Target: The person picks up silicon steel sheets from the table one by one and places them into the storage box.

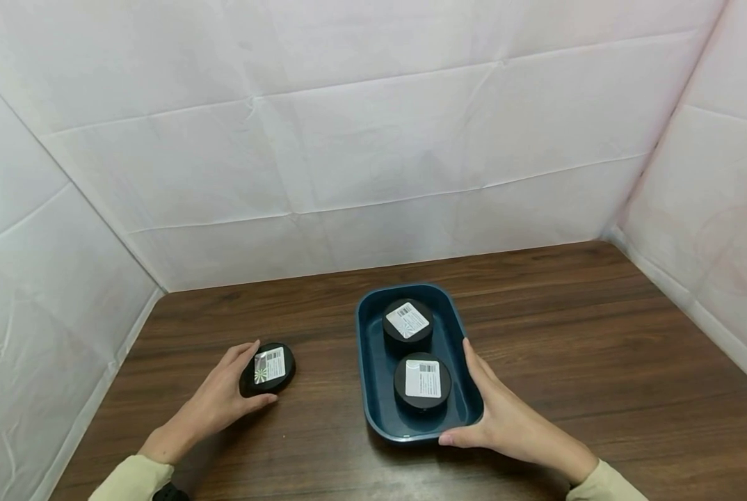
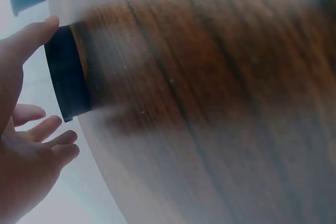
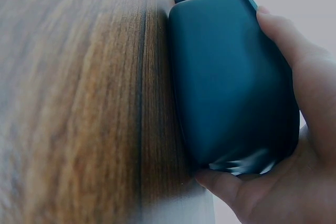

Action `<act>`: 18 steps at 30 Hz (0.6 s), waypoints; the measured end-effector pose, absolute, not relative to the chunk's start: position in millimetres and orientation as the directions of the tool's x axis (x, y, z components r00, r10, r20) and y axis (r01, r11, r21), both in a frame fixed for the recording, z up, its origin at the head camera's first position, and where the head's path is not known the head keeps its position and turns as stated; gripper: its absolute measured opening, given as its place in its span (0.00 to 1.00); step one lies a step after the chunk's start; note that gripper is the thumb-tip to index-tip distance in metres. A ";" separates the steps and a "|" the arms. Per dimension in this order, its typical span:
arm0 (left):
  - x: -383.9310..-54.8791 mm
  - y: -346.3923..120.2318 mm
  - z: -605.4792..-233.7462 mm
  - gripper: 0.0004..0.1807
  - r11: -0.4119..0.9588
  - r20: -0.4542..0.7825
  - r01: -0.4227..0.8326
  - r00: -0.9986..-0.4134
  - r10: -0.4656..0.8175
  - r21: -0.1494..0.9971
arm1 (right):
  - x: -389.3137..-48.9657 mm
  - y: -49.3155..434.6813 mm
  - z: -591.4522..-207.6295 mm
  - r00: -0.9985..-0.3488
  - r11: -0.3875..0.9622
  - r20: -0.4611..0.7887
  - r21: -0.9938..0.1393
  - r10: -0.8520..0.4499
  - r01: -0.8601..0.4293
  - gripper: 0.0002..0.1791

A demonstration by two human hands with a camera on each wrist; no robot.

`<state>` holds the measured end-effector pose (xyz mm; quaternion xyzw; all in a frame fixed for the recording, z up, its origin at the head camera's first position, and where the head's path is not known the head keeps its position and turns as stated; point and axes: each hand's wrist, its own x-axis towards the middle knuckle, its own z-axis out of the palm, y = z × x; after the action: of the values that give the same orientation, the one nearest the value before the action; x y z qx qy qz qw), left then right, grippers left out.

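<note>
In the head view, my left hand (image 1: 226, 386) spans a flat round black container (image 1: 269, 367) on the table, index finger at its far side and thumb at its near side. A white label with a patterned patch covers its top. In the left wrist view the thumb touches the container's dark side (image 2: 67, 74); the other fingers curve near its opposite end. My right hand (image 1: 511, 421) grips the near right corner of a dark blue tray (image 1: 371, 390), thumb on the near edge. Two similar labelled black containers, one farther (image 1: 407, 324) and one nearer (image 1: 421, 382), sit inside it.
The wood-grain table (image 1: 574, 334) meets white sheeting (image 1: 361, 146) at the back and on both sides. A stretch of tabletop (image 1: 323, 396) separates the left container from the tray. A dark band (image 1: 170, 492) is at my left wrist.
</note>
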<state>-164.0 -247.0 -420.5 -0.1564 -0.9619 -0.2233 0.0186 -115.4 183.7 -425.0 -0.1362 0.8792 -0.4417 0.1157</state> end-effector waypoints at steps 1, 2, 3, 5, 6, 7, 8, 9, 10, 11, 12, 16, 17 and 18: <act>-164.2 -246.9 -420.5 0.50 0.853 0.099 0.305 -0.952 0.291 0.424 | -115.3 183.7 -425.2 -0.936 0.573 -0.081 -0.807 -0.342 -0.139 0.77; -164.5 -246.9 -420.5 0.50 0.854 0.092 0.300 -0.953 0.289 0.425 | -115.3 183.7 -425.4 -0.936 0.572 -0.079 -0.808 -0.342 -0.141 0.77; -164.7 -247.0 -420.6 0.50 0.855 0.084 0.295 -0.954 0.288 0.426 | -115.3 183.7 -425.4 -0.937 0.571 -0.078 -0.808 -0.342 -0.142 0.77; -164.8 -247.2 -420.7 0.50 0.857 0.070 0.286 -0.956 0.284 0.428 | -115.3 183.7 -425.6 -0.937 0.570 -0.076 -0.810 -0.341 -0.141 0.76; -164.9 -247.2 -420.7 0.50 0.858 0.064 0.283 -0.957 0.283 0.428 | -115.4 183.7 -425.6 -0.937 0.569 -0.076 -0.810 -0.341 -0.141 0.76; -165.0 -247.3 -420.8 0.50 0.859 0.058 0.280 -0.957 0.283 0.429 | -115.4 183.7 -425.7 -0.937 0.571 -0.076 -0.809 -0.340 -0.141 0.76; -165.0 -247.4 -420.8 0.50 0.860 0.053 0.277 -0.958 0.282 0.430 | -115.3 183.7 -425.8 -0.937 0.571 -0.077 -0.809 -0.340 -0.141 0.76; -165.0 -247.5 -420.9 0.50 0.861 0.048 0.275 -0.958 0.282 0.428 | -115.2 183.6 -425.8 -0.937 0.573 -0.078 -0.807 -0.340 -0.140 0.76; -165.3 -247.3 -420.9 0.50 0.862 0.047 0.274 -0.959 0.281 0.428 | -115.2 183.7 -425.8 -0.937 0.575 -0.080 -0.806 -0.340 -0.140 0.76; -165.5 -247.2 -421.0 0.50 0.862 0.045 0.272 -0.959 0.281 0.427 | -115.2 183.7 -425.7 -0.937 0.575 -0.081 -0.806 -0.340 -0.139 0.76; -165.8 -247.1 -421.1 0.50 0.863 0.043 0.271 -0.959 0.280 0.426 | -115.2 183.7 -425.6 -0.937 0.576 -0.082 -0.805 -0.341 -0.139 0.76; -166.9 -246.5 -421.4 0.49 0.864 0.044 0.271 -0.959 0.279 0.424 | -115.3 183.6 -425.3 -0.936 0.577 -0.082 -0.805 -0.342 -0.140 0.76; -167.1 -246.4 -421.5 0.49 0.864 0.045 0.272 -0.959 0.280 0.424 | -115.3 183.6 -425.2 -0.936 0.576 -0.082 -0.805 -0.342 -0.140 0.76; -167.3 -246.2 -421.6 0.49 0.864 0.046 0.274 -0.959 0.281 0.423 | -115.3 183.7 -425.1 -0.936 0.576 -0.081 -0.805 -0.342 -0.141 0.76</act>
<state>-167.3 -246.2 -421.6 -0.1437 -0.9653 -0.2180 -0.0084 -115.3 183.7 -425.1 -0.1371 0.8803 -0.4394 0.1146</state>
